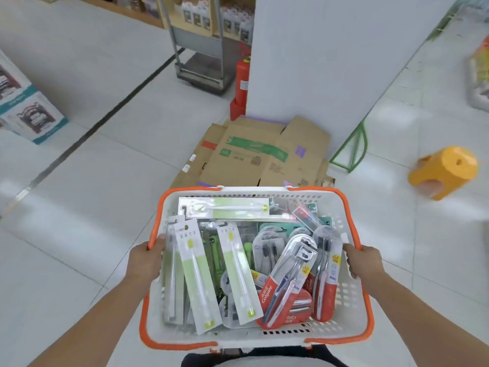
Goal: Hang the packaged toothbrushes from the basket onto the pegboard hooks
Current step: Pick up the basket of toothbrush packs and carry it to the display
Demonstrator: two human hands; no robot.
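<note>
Head view: left hand (146, 260) and right hand (365, 260) are gripping the white-and-orange basket (254, 337) at 9 and 3 o'clock, packaged toothbrushes (198, 274) are filling it, no pegboard in sight; hanging seemingly not yet begun.

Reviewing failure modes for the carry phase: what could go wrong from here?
1. The flattened cardboard boxes lie on the floor right ahead of the basket: a trip or slip hazard if the person walks straight on.
2. The orange stool lies tipped over on the right, another obstacle.
3. Left hand and right hand both grip the basket's sides, so neither is free to hang a pack, and the loosely piled toothbrush packs could slide if it tilts.
</note>
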